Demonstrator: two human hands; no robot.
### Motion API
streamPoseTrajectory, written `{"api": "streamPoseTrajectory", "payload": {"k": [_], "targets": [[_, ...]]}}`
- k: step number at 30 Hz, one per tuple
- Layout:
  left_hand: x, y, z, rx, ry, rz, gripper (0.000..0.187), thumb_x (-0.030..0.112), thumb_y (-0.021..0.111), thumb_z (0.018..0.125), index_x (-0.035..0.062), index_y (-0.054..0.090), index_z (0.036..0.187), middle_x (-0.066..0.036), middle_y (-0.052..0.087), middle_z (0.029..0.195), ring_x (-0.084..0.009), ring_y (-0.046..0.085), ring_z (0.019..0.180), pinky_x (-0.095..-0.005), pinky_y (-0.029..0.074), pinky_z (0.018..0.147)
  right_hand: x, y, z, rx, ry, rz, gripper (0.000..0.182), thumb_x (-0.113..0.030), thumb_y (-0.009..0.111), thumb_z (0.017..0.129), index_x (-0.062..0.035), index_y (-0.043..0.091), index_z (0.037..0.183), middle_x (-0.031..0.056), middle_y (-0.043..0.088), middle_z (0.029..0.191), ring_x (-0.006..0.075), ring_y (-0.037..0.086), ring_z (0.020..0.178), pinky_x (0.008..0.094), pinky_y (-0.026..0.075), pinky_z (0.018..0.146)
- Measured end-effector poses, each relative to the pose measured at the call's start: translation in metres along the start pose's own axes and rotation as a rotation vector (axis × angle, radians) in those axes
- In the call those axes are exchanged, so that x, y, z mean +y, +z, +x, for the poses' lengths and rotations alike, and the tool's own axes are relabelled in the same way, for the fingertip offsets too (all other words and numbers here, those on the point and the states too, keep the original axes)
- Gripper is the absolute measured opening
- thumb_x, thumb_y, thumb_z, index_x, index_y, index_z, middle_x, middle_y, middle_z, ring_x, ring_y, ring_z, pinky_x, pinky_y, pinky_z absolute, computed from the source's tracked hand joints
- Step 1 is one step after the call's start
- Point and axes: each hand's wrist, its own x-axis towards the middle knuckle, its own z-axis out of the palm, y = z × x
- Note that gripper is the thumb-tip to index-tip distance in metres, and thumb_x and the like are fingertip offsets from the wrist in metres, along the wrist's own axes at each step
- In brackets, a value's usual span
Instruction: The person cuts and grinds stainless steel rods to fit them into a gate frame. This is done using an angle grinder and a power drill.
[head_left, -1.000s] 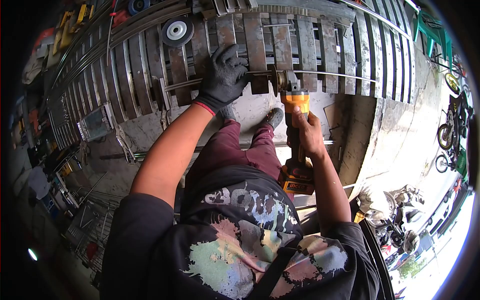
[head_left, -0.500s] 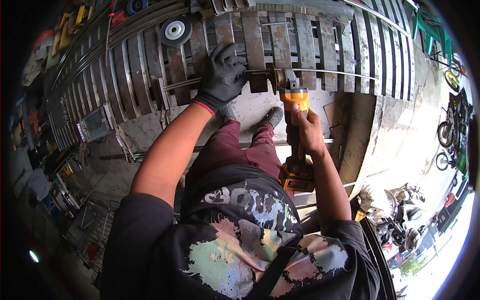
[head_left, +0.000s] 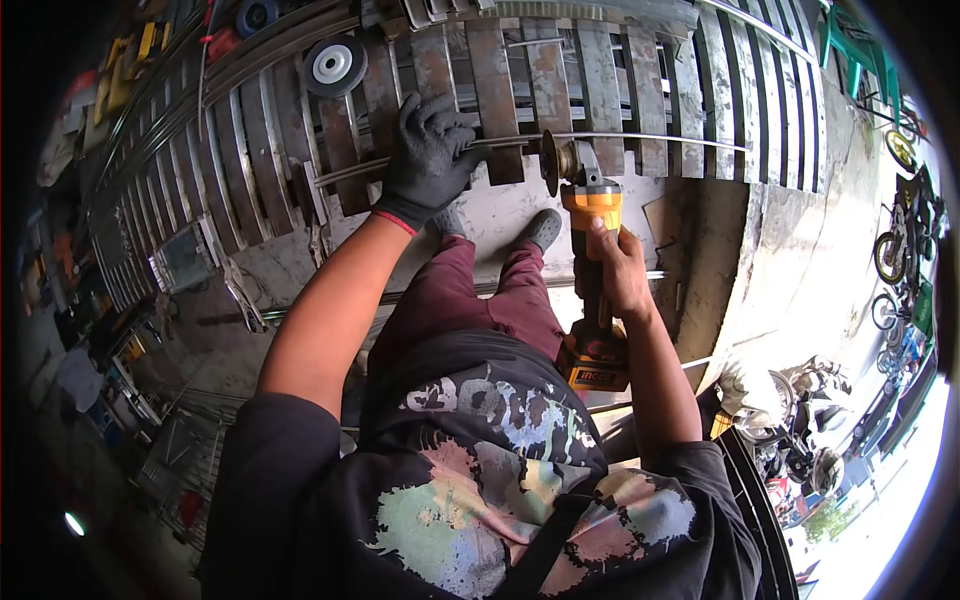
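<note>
Well, from where I stand, a thin metal rod [head_left: 660, 138] lies across the slats of the worktop [head_left: 600, 90], close along its near edge. The gloved left hand [head_left: 432, 160] is over the rod, fingers half bent and a little apart; I cannot tell whether they close around it. The bare right hand [head_left: 622, 268] is wrapped round the body of a yellow and black angle grinder [head_left: 593, 205], thumb on top, held just off the near edge with its head towards the slats. Its disc [head_left: 549, 163] stands nearly edge-on at the rod, though I cannot make out contact. A loose grinding wheel [head_left: 334, 65] lies flat, left of the glove and nearer the far edge. Left along the near edge hangs a metal clamp [head_left: 241, 293].
</note>
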Motion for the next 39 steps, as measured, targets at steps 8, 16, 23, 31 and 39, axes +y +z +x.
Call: {"api": "streamPoseTrajectory", "payload": {"k": [8, 16, 23, 31, 39], "targets": [[0.001, 0.000, 0.003, 0.052, 0.052, -0.056, 0.026, 0.027, 0.087, 0.088, 0.0107, 0.077, 0.105, -0.007, 0.070, 0.122, -0.0326, 0.062, 0.125, -0.0578, 0.042, 0.123, 0.002, 0.000, 0.004, -0.016, 0.011, 0.002, 0.051, -0.054, 0.061, 0.116, -0.0065, 0.055, 0.099, 0.0078, 0.063, 0.072, 0.0170, 0.061, 0.050, 0.0341, 0.053, 0.048], [0.001, -0.003, 0.006, 0.027, 0.048, -0.092, 0.026, 0.019, 0.090, 0.085, 0.0150, 0.075, 0.106, -0.004, 0.069, 0.121, -0.0317, 0.064, 0.125, -0.0557, 0.044, 0.119, 0.007, 0.001, 0.012, -0.026, 0.014, -0.012, 0.051, -0.055, 0.062, 0.115, -0.0062, 0.057, 0.102, 0.0077, 0.063, 0.073, 0.0168, 0.061, 0.051, 0.0345, 0.054, 0.048], [0.002, -0.003, 0.005, 0.006, 0.028, -0.043, 0.023, 0.020, 0.088, 0.087, 0.0144, 0.075, 0.105, -0.004, 0.068, 0.121, -0.0318, 0.064, 0.126, -0.0568, 0.043, 0.124, 0.002, 0.007, 0.012, -0.013, 0.037, -0.018, 0.052, -0.057, 0.063, 0.114, -0.0054, 0.058, 0.104, 0.0073, 0.063, 0.073, 0.0171, 0.061, 0.051, 0.0349, 0.054, 0.048], [0.003, -0.004, 0.006, 0.025, 0.033, -0.081, 0.024, 0.015, 0.086, 0.085, 0.0134, 0.074, 0.106, -0.005, 0.069, 0.122, -0.0320, 0.064, 0.129, -0.0585, 0.042, 0.126, 0.000, 0.008, 0.012, -0.010, 0.029, -0.044, 0.053, -0.057, 0.062, 0.115, -0.0063, 0.056, 0.102, 0.0067, 0.062, 0.072, 0.0164, 0.061, 0.051, 0.0344, 0.054, 0.048], [0.001, -0.002, 0.004, 0.001, 0.037, -0.062, 0.026, 0.014, 0.086, 0.083, 0.0117, 0.074, 0.106, -0.004, 0.070, 0.123, -0.0316, 0.063, 0.131, -0.0591, 0.040, 0.128, 0.006, 0.005, 0.016, -0.003, -0.011, -0.093, 0.052, -0.057, 0.061, 0.115, -0.0065, 0.056, 0.102, 0.0069, 0.063, 0.072, 0.0155, 0.062, 0.052, 0.0332, 0.053, 0.048]]}}
